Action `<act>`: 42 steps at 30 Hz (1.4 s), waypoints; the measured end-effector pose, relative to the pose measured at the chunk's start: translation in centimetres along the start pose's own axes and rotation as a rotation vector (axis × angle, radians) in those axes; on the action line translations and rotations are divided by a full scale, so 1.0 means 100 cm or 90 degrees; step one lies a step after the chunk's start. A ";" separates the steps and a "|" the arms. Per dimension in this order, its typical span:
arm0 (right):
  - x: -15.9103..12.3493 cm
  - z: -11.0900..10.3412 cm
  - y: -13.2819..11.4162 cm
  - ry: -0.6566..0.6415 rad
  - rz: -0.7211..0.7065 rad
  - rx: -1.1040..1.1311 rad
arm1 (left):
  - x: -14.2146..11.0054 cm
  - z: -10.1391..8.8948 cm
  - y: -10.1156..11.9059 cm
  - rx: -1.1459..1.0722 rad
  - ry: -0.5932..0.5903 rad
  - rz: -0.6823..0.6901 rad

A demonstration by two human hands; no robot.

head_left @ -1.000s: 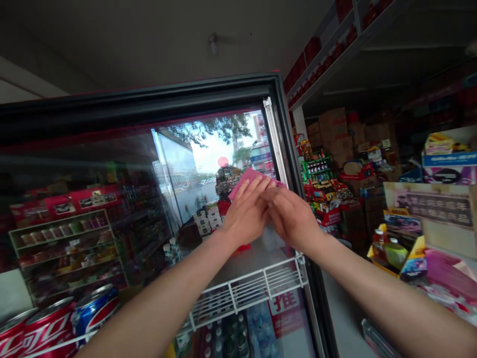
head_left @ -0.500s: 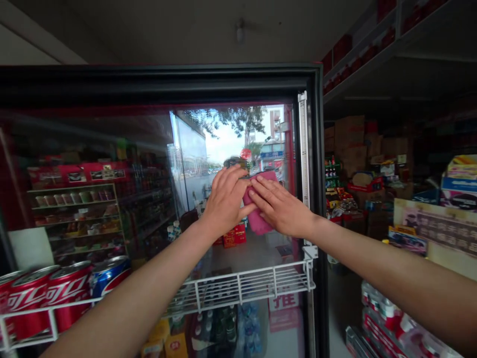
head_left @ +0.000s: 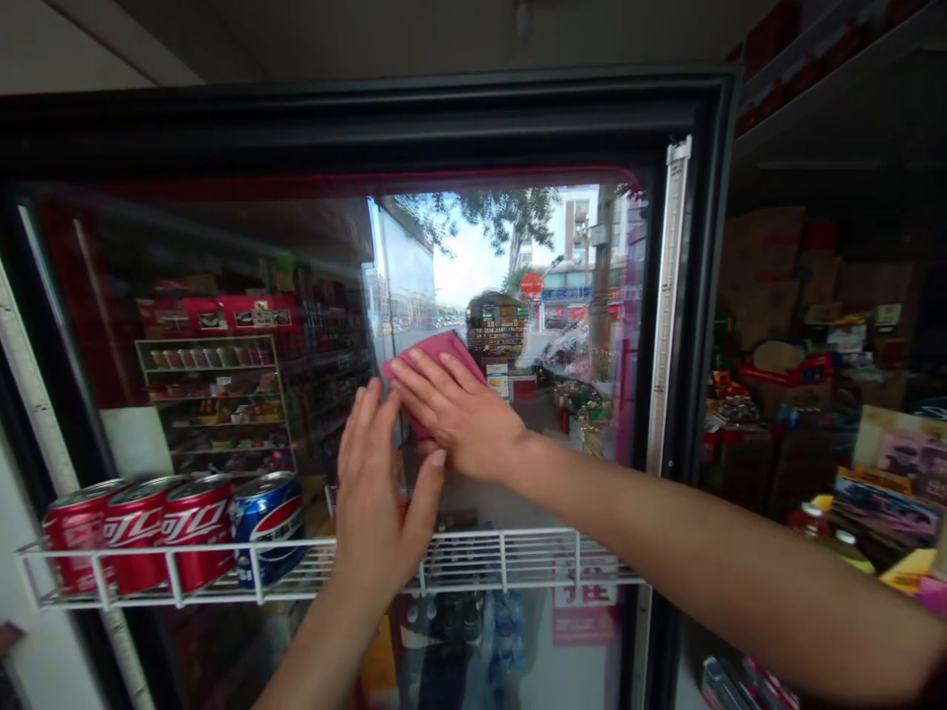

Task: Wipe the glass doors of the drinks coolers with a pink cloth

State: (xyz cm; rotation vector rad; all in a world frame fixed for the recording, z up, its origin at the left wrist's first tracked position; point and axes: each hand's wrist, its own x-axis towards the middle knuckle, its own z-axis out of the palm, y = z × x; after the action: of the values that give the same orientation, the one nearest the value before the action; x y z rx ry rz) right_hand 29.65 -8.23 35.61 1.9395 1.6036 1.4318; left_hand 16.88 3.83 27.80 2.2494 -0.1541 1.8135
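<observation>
Currently, pink cloth (head_left: 456,348) lies against glass door (head_left: 326,237), above wire rack (head_left: 503,560), directly under right hand (head_left: 477,426), the nearer. Right grip open, fingers flat over cloth. Left hand (head_left: 374,523) just beside cloth's lower left; grip open, empty; contact unclear.

Pink cloth (head_left: 453,347) lies flat vs. glass door (head_left: 326,256) (shiny, w/ reflections), approx. mid-width.

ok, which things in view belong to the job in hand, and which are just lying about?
Job in hand:
- pink cloth, against the door glass
- right hand, flat over the cloth
- left hand, open beside it

Just about:
- three red cans and a blue can, in the wire rack
- cardboard boxes, far right
</observation>
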 end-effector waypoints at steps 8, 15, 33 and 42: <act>-0.075 -0.006 0.031 0.056 0.008 -0.029 | -0.055 -0.075 -0.039 0.104 -0.019 -0.132; -0.120 -0.006 0.036 0.085 0.068 -0.072 | -0.073 -0.103 -0.072 0.102 -0.022 -0.150; 0.097 0.019 -0.062 0.043 -0.097 0.025 | -0.043 -0.132 -0.134 0.097 -0.050 -0.059; 0.052 0.016 -0.057 0.043 0.010 -0.026 | -0.066 -0.191 -0.178 0.108 -0.021 -0.108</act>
State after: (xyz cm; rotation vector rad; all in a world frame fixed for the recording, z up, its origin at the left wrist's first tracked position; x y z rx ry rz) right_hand 26.98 -1.15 33.56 1.9042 1.5782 1.5401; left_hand 1.58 25.44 22.93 2.3251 0.1874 1.7610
